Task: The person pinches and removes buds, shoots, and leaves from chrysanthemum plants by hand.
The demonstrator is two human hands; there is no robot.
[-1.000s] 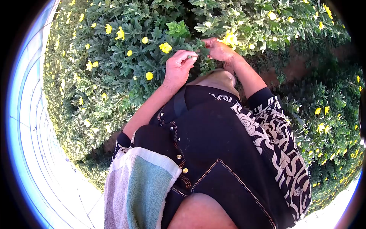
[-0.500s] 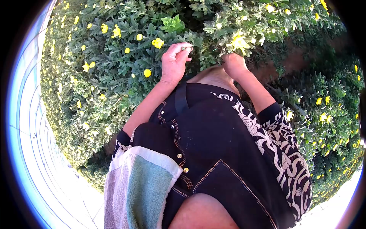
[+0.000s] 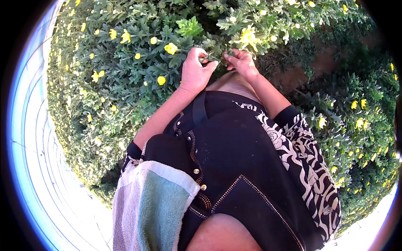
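Both hands are close together at the edge of a leafy chrysanthemum plant (image 3: pixel 209 44). My left hand (image 3: pixel 196 72) is closed, thumb and fingers bent round a small green sprig (image 3: pixel 210 57). Just to the right, my right hand (image 3: pixel 242 63) pinches a bit of green chrysanthemum shoot (image 3: pixel 228 53) between thumb and fingertips. The fingers partly hide what each hand holds. Above my right hand an open yellow flower (image 3: pixel 248 38) stands on its plant, and another yellow flower (image 3: pixel 171 48) is up and left of my left hand.
Dense flowering rows (image 3: pixel 121 79) fill the left, with another row (image 3: pixel 364 125) at right. Between them runs a shaded strip of brown soil (image 3: pixel 293 75). A towel (image 3: pixel 163 205) hangs over my dark apron (image 3: pixel 234 142). Pale curved sheeting (image 3: pixel 33 146) lies at far left.
My right hand has come up and left from beneath the large yellow flower, and now pinches greenery beside my left hand. My left hand has turned slightly and shifted a little right.
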